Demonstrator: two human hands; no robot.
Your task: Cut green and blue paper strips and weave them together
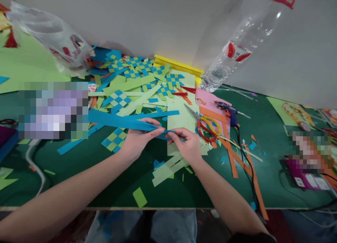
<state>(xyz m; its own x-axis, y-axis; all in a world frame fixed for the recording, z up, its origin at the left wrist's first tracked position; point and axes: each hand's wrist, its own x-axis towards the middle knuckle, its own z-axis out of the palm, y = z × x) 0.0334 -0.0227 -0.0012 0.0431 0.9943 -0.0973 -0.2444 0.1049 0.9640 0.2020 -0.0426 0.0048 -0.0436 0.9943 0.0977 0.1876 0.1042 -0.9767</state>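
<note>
Between both hands, a blue paper strip (118,121) is held above the table, its long end pointing left. My left hand (143,135) pinches the strip with thumb and fingers. At the strip's right end, my right hand (185,141) grips it with closed fingertips. Below and behind my left hand lies a woven blue-and-green paper fish (115,139). More woven paper pieces (117,100) and loose green strips pile up behind. Scissors with red and yellow handles (207,129) rest to the right of my right hand, blades partly open.
A glue gun (231,115) with a black cord sits on pink paper at right. Behind it leans a large clear plastic bottle (237,50). A plastic bag (52,35) stands back left. Orange strips (258,186) hang past the green table's (105,186) front edge.
</note>
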